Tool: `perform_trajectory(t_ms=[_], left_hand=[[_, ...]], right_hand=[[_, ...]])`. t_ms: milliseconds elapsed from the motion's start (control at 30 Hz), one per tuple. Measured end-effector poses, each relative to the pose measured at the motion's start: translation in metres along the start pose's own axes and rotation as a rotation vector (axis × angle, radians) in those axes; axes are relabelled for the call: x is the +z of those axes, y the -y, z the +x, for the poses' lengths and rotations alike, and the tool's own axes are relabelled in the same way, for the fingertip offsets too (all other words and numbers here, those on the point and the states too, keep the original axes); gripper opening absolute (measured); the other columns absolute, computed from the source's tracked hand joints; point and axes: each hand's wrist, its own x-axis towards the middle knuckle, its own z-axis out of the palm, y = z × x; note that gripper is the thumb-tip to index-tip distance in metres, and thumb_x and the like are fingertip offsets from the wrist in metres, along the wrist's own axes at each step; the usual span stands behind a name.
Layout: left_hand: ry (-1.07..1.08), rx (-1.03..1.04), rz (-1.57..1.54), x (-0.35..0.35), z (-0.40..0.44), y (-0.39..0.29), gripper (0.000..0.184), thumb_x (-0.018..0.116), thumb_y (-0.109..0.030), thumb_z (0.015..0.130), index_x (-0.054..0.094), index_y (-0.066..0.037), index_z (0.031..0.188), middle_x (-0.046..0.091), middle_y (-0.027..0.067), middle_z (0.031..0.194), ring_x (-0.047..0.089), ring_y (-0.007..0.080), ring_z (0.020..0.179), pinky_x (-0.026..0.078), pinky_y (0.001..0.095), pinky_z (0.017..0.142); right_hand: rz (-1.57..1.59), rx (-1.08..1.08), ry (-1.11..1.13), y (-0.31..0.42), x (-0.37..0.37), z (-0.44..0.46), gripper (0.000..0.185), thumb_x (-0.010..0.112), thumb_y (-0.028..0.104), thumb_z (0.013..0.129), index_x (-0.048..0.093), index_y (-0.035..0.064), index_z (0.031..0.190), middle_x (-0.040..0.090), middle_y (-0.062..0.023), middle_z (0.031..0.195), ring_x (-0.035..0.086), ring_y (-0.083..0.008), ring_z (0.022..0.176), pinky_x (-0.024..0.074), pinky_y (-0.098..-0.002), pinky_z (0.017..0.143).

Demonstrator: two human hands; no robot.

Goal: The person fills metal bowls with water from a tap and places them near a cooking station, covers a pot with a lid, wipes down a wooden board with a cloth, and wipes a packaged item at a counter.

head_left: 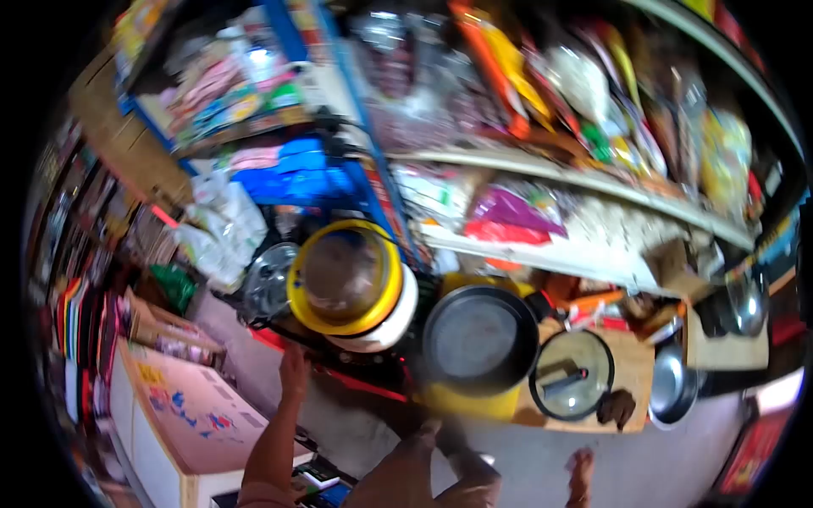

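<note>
My left hand (295, 371) is low at the left, close to the red front edge of a dark stove (364, 377); blur hides its fingers. On the stove, a yellow basin (391, 292) with something brownish inside sits over a white pot (398, 326). To the right is a black frying pan (480, 339) above a yellow surface. My right hand (580, 467) hangs at the bottom, apart from the things around it, its fingers smeared. Above it, a round glass lid (584, 394) with a dark rim lies on a wooden board (639, 356), beside a crumpled brown cloth (616, 410).
Shelves (576, 178) full of plastic bags and packets run along the back. A metal bowl (671, 389) stands at the right. At the lower left is a pink-topped cabinet (190, 415). A white plastic bag (222, 229) hangs left of the basin.
</note>
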Motion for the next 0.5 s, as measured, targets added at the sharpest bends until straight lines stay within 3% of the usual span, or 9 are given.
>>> perform_trajectory(t_ms=[33,67,100,133,167,200,233,300,500], left_hand=[[-0.031,-0.073,-0.148,0.064,-0.008,0.013,0.025,0.045,-0.028,0.085,0.050,-0.005,0.093,0.055,0.0047,0.079,0.051,0.0135,0.063,0.042,0.0250,0.058],[0.004,-0.237,-0.417,0.197,-0.047,0.083,0.024,0.046,-0.028,0.085,0.050,-0.006,0.093,0.053,0.0025,0.078,0.049,0.0097,0.060,0.041,0.0221,0.054],[-0.048,-0.082,-0.610,0.220,-0.031,0.107,0.024,0.048,-0.029,0.083,0.050,-0.006,0.091,0.051,0.0016,0.075,0.046,0.0055,0.054,0.038,0.0189,0.049],[-0.062,-0.149,-0.617,0.205,-0.013,0.088,0.026,0.052,-0.029,0.081,0.049,-0.005,0.089,0.051,0.0050,0.075,0.049,0.0131,0.057,0.041,0.0251,0.053],[-0.125,0.151,-0.213,0.229,0.017,0.119,0.027,0.052,-0.029,0.080,0.049,-0.004,0.089,0.051,0.0089,0.075,0.051,0.0200,0.061,0.041,0.0296,0.057],[-0.180,0.440,0.192,0.262,0.042,0.151,0.028,0.053,-0.028,0.079,0.049,-0.002,0.089,0.052,0.0127,0.075,0.052,0.0269,0.064,0.042,0.0342,0.061],[-0.181,0.435,0.173,0.268,0.050,0.145,0.028,0.053,-0.028,0.079,0.049,-0.002,0.089,0.052,0.0127,0.075,0.052,0.0269,0.064,0.042,0.0342,0.061],[0.147,0.215,0.033,0.303,0.046,0.120,0.035,0.050,-0.033,0.079,0.049,0.001,0.090,0.053,0.0207,0.084,0.050,0.0373,0.079,0.039,0.0402,0.071],[0.317,-0.121,-0.122,0.345,0.064,0.090,0.063,0.033,-0.052,0.079,0.044,0.001,0.111,0.044,0.0242,0.113,0.043,0.0380,0.103,0.034,0.0391,0.085]], right_hand=[[0.036,-0.066,0.059,0.030,-0.046,0.002,0.030,0.050,0.023,0.081,0.043,0.0069,0.105,0.053,-0.0071,0.082,0.053,-0.0180,0.069,0.0468,-0.0274,0.059],[0.055,-0.235,0.105,0.062,-0.170,0.023,0.054,0.058,0.027,0.078,0.033,0.0047,0.120,0.044,-0.0128,0.113,0.042,-0.0295,0.106,0.0357,-0.0480,0.087],[0.006,-0.180,0.098,0.071,-0.160,-0.007,0.049,0.055,0.029,0.080,0.036,0.0041,0.118,0.045,-0.0135,0.112,0.045,-0.0290,0.102,0.0380,-0.0458,0.085],[0.162,-0.207,0.229,0.041,-0.153,-0.024,0.043,0.052,0.029,0.081,0.039,0.0057,0.115,0.046,-0.0149,0.110,0.046,-0.0293,0.100,0.0395,-0.0439,0.084],[0.268,-0.034,0.017,0.029,-0.159,-0.020,0.038,0.052,0.030,0.081,0.043,0.0075,0.110,0.048,-0.0155,0.108,0.047,-0.0300,0.098,0.0400,-0.0431,0.084],[0.295,-0.106,0.001,0.015,-0.175,-0.022,0.034,0.054,0.030,0.080,0.046,0.0086,0.105,0.051,-0.0156,0.104,0.048,-0.0307,0.096,0.0409,-0.0419,0.083],[0.296,-0.120,-0.051,0.000,-0.179,-0.027,0.032,0.053,0.030,0.081,0.048,0.0086,0.104,0.053,-0.0150,0.101,0.049,-0.0297,0.095,0.0420,-0.0407,0.081],[0.285,-0.213,-0.003,0.005,-0.185,-0.042,0.032,0.052,0.030,0.081,0.047,0.0094,0.106,0.053,-0.0144,0.101,0.049,-0.0284,0.096,0.0427,-0.0394,0.081],[0.153,-0.282,-0.070,0.028,-0.138,-0.079,0.040,0.047,0.030,0.084,0.042,0.0037,0.113,0.048,-0.0160,0.109,0.048,-0.0283,0.098,0.0425,-0.0381,0.082]])
